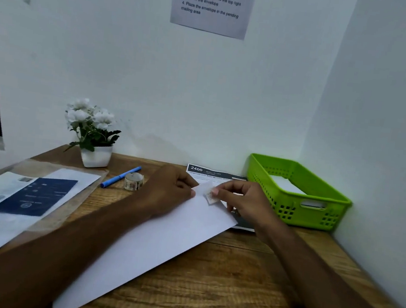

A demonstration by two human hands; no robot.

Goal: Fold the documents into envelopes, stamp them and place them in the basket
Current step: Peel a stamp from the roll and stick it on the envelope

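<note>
Stamp (211, 197) is pinched by the left hand (168, 190) and right hand (239, 200), each grip closed on it, just over the envelope's (152, 244) far corner. The envelope lies slanted on the bench (233, 282), long way pointing toward the green basket (337, 200).

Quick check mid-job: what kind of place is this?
Likely a mail-preparation desk in a room corner: a wall instruction sheet about sealing and stamping envelopes, a stamp roll on the wooden desk, and a green basket holding white paper.
</note>
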